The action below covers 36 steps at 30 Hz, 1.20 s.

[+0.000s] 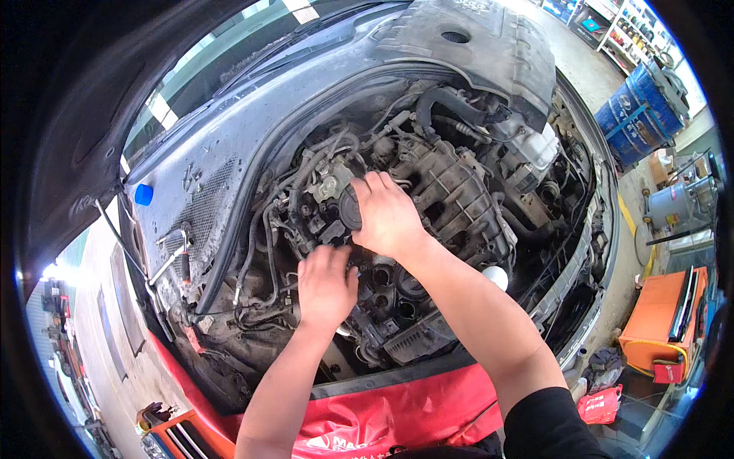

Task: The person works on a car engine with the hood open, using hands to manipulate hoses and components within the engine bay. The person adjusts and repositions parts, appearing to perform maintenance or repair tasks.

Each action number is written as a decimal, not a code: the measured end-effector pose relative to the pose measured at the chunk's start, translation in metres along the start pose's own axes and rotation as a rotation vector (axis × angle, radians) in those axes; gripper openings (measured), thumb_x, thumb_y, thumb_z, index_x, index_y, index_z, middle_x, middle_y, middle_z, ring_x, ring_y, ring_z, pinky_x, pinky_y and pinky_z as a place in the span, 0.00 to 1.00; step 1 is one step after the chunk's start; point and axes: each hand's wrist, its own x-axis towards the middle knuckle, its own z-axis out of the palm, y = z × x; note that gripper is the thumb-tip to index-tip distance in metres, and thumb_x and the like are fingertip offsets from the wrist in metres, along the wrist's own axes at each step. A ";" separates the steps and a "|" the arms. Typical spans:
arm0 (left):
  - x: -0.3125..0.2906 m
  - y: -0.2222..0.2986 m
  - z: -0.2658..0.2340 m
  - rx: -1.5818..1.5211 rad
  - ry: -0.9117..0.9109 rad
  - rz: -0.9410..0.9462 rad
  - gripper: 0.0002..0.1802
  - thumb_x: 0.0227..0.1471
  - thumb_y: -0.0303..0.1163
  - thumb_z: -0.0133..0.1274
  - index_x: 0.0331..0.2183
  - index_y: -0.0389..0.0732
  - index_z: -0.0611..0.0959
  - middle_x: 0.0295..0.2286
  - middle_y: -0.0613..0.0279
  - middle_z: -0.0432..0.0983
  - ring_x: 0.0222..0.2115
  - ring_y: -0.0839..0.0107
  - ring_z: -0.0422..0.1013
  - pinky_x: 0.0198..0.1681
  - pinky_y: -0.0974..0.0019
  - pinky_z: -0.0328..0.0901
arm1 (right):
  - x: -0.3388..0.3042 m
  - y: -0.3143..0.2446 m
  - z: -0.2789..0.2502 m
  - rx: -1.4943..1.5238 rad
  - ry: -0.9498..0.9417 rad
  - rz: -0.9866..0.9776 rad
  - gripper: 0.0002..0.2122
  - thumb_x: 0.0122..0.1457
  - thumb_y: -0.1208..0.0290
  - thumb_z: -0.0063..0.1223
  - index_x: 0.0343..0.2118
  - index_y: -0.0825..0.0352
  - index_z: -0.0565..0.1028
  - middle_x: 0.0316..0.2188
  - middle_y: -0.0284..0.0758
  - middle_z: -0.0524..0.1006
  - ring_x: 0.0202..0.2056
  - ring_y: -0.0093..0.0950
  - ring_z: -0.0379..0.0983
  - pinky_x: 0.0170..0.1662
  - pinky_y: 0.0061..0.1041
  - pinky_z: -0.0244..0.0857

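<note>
My right hand (388, 218) is closed around the edge of a black round cap (349, 208), which it holds over the left part of the open car engine (451, 183). Just below and to the left, my left hand (326, 289) rests with fingers spread and bent down among hoses and dark connectors. Its fingertips touch engine parts, and it seems to hold nothing. Under my right forearm, round openings (405, 309) show in the engine top. What lies directly beneath the cap is hidden by my right hand.
A ratchet wrench (183, 264) and a blue cap (143, 194) lie on the cowl at the left. The engine cover (482, 53) sits at the far side. A red fender cover (413, 405) drapes the front edge. An orange tool cart (650, 329) and blue drum (641, 115) stand right.
</note>
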 end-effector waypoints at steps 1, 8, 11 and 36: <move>-0.006 -0.001 0.000 -0.105 0.041 -0.205 0.24 0.58 0.36 0.70 0.53 0.37 0.85 0.48 0.49 0.79 0.51 0.45 0.77 0.58 0.45 0.70 | 0.000 -0.001 0.000 0.026 -0.014 0.021 0.44 0.46 0.62 0.83 0.67 0.73 0.75 0.59 0.46 0.77 0.65 0.45 0.73 0.71 0.38 0.70; -0.034 0.009 0.007 -0.320 -0.107 -0.963 0.50 0.53 0.61 0.79 0.56 0.27 0.79 0.56 0.35 0.78 0.58 0.38 0.77 0.63 0.44 0.73 | 0.000 -0.008 -0.003 -0.005 -0.058 0.073 0.46 0.46 0.63 0.85 0.69 0.71 0.74 0.62 0.46 0.76 0.67 0.45 0.72 0.73 0.38 0.69; -0.028 0.010 0.012 -0.280 -0.119 -1.029 0.50 0.54 0.62 0.78 0.56 0.26 0.79 0.57 0.35 0.79 0.57 0.38 0.78 0.63 0.44 0.73 | 0.002 -0.009 -0.004 -0.007 -0.078 0.072 0.46 0.46 0.62 0.85 0.69 0.72 0.73 0.63 0.46 0.76 0.67 0.45 0.72 0.73 0.38 0.70; 0.021 0.022 -0.020 0.130 -0.315 0.195 0.15 0.55 0.35 0.64 0.45 0.46 0.92 0.49 0.58 0.75 0.56 0.55 0.69 0.63 0.49 0.63 | 0.002 0.002 0.011 -0.072 0.069 -0.028 0.26 0.49 0.69 0.74 0.53 0.70 0.79 0.52 0.43 0.78 0.58 0.41 0.76 0.62 0.34 0.74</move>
